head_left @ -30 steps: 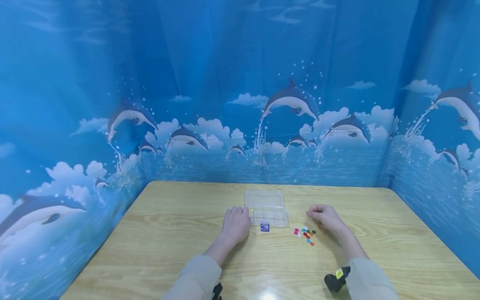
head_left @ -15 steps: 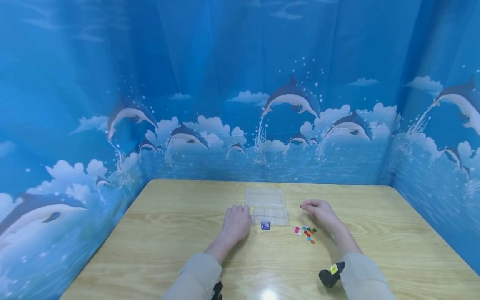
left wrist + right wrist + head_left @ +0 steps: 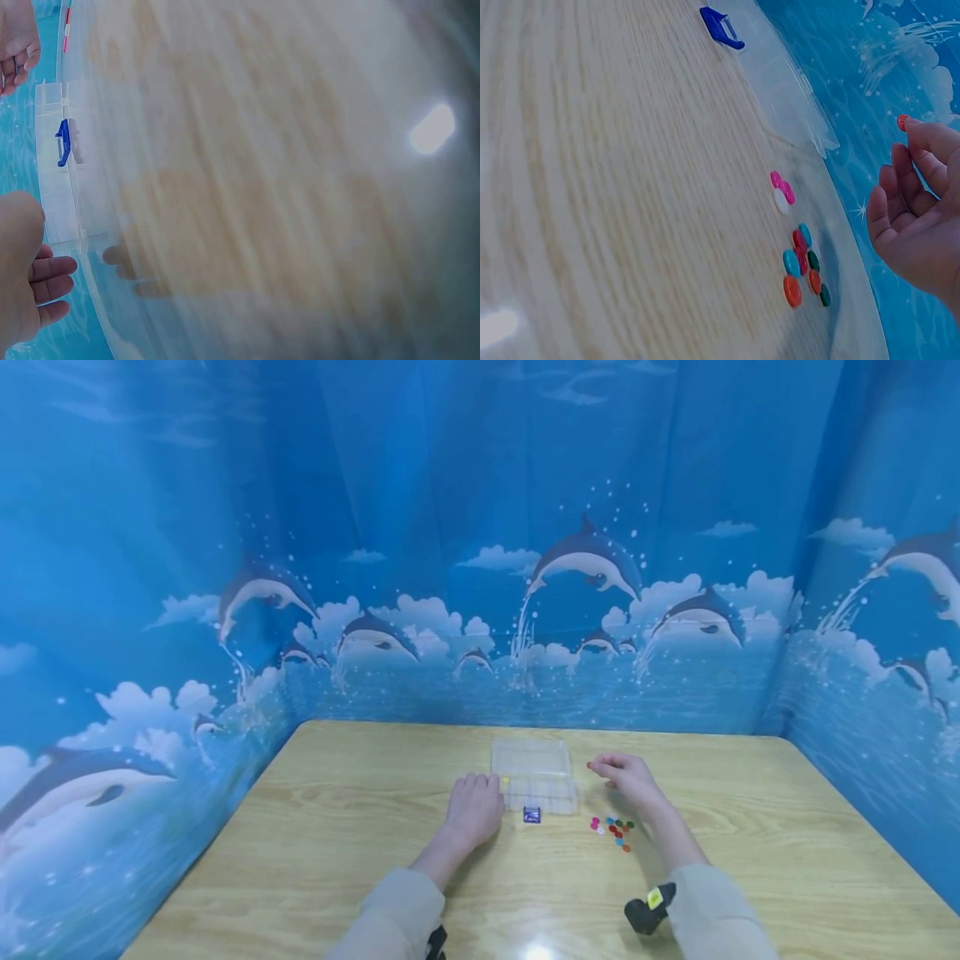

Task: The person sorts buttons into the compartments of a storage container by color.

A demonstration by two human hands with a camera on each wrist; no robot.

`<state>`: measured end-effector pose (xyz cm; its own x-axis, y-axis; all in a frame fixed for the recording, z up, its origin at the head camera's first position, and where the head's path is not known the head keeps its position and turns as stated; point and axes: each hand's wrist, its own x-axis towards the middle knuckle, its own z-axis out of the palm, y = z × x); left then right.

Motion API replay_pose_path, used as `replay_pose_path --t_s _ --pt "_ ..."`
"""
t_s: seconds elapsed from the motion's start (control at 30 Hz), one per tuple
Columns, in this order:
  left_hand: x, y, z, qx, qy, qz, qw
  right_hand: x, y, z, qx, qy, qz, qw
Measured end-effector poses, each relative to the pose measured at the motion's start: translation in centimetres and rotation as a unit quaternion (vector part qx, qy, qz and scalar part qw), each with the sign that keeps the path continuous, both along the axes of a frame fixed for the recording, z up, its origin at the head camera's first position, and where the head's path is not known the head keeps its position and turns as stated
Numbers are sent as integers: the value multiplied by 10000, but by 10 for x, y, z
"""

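A clear plastic box (image 3: 530,758) with compartments stands on the table, its lid raised at the back. My left hand (image 3: 474,810) holds the box's left end with curled fingers; in the left wrist view its thumb is at the box's corner. My right hand (image 3: 628,778) is raised just right of the box, pinching a red-orange button (image 3: 902,122) between thumb and fingertips. One yellow button (image 3: 506,780) lies in the back left compartment. A blue latch (image 3: 722,28) sticks out from the box's front. Nearer the right arm lies a loose group of buttons, including a white button (image 3: 781,201).
The scattered buttons are pink, white, red, blue, green and orange, with an orange button (image 3: 792,291) nearest me. Underneath is a wood-grain table (image 3: 360,827). A blue dolphin-print curtain (image 3: 420,677) surrounds its back and sides.
My right hand has moved left and slightly away from me towards the box, carrying the red-orange button. My left hand stays at the box's left end.
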<state>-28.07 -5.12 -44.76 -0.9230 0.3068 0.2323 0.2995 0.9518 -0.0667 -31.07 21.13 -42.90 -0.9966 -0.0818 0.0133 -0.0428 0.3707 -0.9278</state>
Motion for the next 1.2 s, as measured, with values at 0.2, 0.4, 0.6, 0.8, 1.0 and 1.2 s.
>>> replay_pose_path --t_s 0.2,0.4,0.6,0.8,1.0,1.2 --pt "1 0 1 42 -59 3 10000 -5 -10 -1 -155 -37 -1 9999" --pt "2 0 1 29 -54 22 10000 -8 -23 0 -129 -44 -98 9999" --pt "2 0 1 -24 -29 41 10000 -9 -36 2 -288 -62 -116 9995" --pt "3 0 2 16 -95 60 9999 -8 -50 4 -310 42 -50 9995" --pt "3 -1 2 40 -144 27 9999 -10 -64 5 -399 43 -41 9992" --pt "4 0 4 24 -143 39 9999 -12 -74 3 -430 68 -40 9990"
